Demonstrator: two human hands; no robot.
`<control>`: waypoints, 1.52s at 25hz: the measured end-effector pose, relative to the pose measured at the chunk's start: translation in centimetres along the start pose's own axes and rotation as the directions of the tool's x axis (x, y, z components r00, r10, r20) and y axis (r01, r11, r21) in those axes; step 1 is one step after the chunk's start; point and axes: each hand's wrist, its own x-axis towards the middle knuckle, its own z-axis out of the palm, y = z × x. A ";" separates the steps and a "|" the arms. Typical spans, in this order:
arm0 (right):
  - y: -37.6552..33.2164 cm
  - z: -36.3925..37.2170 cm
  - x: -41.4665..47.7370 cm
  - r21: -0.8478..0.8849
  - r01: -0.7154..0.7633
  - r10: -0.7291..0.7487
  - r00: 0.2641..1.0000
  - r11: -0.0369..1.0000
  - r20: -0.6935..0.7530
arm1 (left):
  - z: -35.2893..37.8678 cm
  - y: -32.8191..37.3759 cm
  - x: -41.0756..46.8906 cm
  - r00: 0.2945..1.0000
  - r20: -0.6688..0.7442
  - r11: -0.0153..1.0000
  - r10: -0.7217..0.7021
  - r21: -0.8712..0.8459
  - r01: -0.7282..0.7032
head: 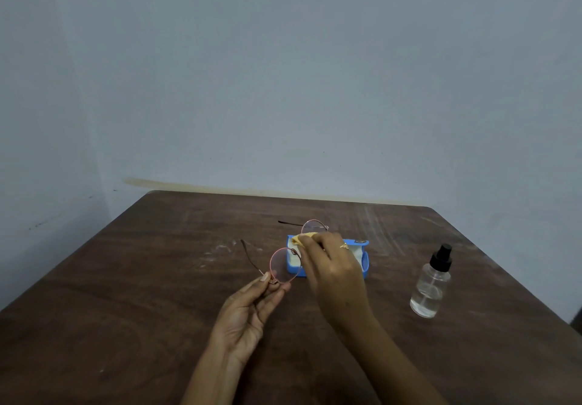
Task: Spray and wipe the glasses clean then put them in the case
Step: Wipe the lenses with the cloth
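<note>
Here, one glasses, one case, one spray bottle, two hands.

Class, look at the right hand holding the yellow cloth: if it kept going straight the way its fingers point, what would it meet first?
Probably the far lens of the glasses, just beyond the right hand and cloth; depth is uncertain.

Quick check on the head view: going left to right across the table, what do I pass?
Left hand pinching the glasses → right hand with yellow cloth, in front of the open blue case → spray bottle.
</note>
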 end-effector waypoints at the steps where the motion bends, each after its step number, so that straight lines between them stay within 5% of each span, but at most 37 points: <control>1: 0.3 -0.1 0.3 -0.038 -0.026 0.026 1.000 0.999 0.006 | 0.0 0.0 0.0 1.000 -0.001 1.000 0.000 0.014 0.000; 8: 1.8 -0.3 1.5 0.080 -0.294 0.299 0.951 0.953 -0.076 | -0.2 0.0 0.1 0.999 0.019 0.998 -0.047 0.048 0.046; 18: 0.4 -0.1 -0.4 -0.054 -0.070 0.075 0.993 0.996 0.096 | -0.1 -0.1 0.2 0.999 0.034 0.998 -0.008 0.068 0.005; 24: 1.8 -0.5 1.2 0.146 -0.414 0.414 0.910 0.899 0.032 | -0.2 -0.2 0.2 0.998 0.031 0.996 -0.053 0.076 0.050; 32: -0.1 -0.9 -0.6 0.084 -0.221 0.220 0.975 0.972 0.015 | -0.3 -0.3 0.4 0.999 0.030 0.996 -0.013 0.091 0.011; 38: 1.4 -0.9 1.2 0.142 -0.423 0.427 0.904 0.895 -0.001 | -0.3 -0.5 0.4 0.999 0.051 0.989 -0.016 0.147 0.008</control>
